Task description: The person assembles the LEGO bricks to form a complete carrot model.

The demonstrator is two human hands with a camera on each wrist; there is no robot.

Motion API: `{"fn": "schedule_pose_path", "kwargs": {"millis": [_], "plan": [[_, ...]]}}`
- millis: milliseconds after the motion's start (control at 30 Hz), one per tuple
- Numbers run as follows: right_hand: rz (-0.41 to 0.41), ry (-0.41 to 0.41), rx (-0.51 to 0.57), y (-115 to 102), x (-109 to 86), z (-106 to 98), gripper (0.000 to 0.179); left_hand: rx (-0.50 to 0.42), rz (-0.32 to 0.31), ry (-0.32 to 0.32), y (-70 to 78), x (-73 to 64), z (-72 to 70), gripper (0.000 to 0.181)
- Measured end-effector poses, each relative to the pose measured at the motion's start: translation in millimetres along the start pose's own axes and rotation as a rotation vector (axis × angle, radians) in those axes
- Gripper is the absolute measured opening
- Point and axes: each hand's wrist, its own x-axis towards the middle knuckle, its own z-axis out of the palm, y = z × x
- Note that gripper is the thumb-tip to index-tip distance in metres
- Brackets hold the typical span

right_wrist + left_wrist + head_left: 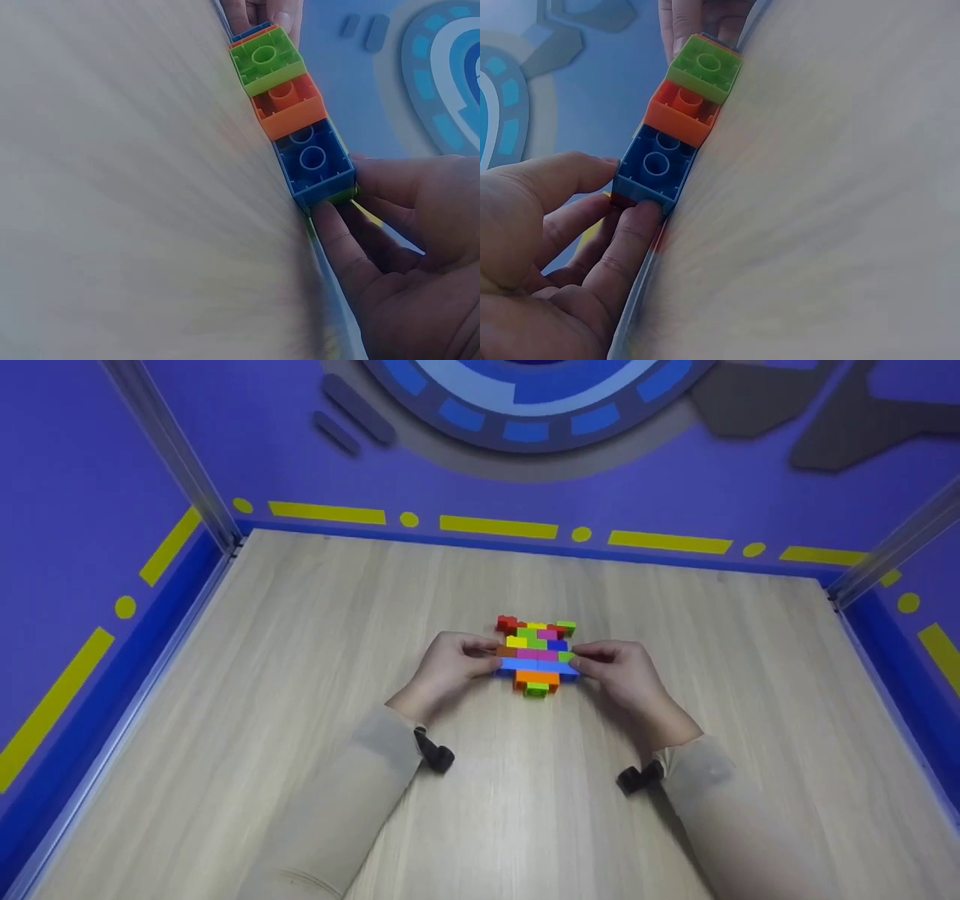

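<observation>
A colourful toy brick build (pixel 536 655) lies on the table, its rows in red, yellow, green, pink and blue. Nearest me, an orange brick (pixel 537 679) and a green brick (pixel 535 690) jut out. My left hand (pixel 454 664) grips the left end of the blue row with thumb and fingers. At the opposite end, my right hand (pixel 622 667) pinches the build in the same way. Both wrist views show hollow undersides: a blue brick (pixel 654 166) by the left fingers and another blue brick (pixel 315 161) by the right ones.
The wood-grain table (pixel 510 810) spreads around the hands. Blue-purple walls (pixel 480 487) with yellow markings stand at its back and sides, joined by metal corner posts (pixel 176 450). A black wrist mount (pixel 435 751) sits at the left cuff, and another black mount (pixel 640 778) at the right.
</observation>
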Motion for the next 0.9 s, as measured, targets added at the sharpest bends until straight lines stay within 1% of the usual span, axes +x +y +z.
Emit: {"fn": "schedule_pose_path", "kwargs": {"millis": [133,233,333,467,600,700,900], "plan": [[0.002,0.001,0.006,0.9,-1.4,3.6,0.037,-0.006,-0.01,-0.001,-4.5,-2.7,-0.9,0.032],[-0.006,0.013,0.007,1.2,-1.9,4.2,0.037,-0.007,0.004,-0.001,-5.2,-1.8,-0.7,0.032],[-0.012,0.027,0.007,2.2,-2.1,3.0,0.036,-0.003,0.016,-0.001,-3.0,0.5,0.4,0.032],[-0.005,0.03,0.005,4.9,-3.5,0.4,0.037,0.006,0.013,-0.012,0.2,2.4,2.7,0.033],[-0.021,0.042,0.02,5.7,-5.7,-1.0,0.037,0.002,0.026,-0.02,1.0,3.8,4.1,0.033],[-0.036,0.043,0.025,4.5,-6.5,0.1,0.038,-0.002,0.028,-0.01,-0.1,2.8,3.5,0.033],[-0.024,0.042,0.015,2.3,-6.9,4.0,0.038,-0.018,0.028,-0.007,-3.6,-0.9,2.1,0.034]]}}
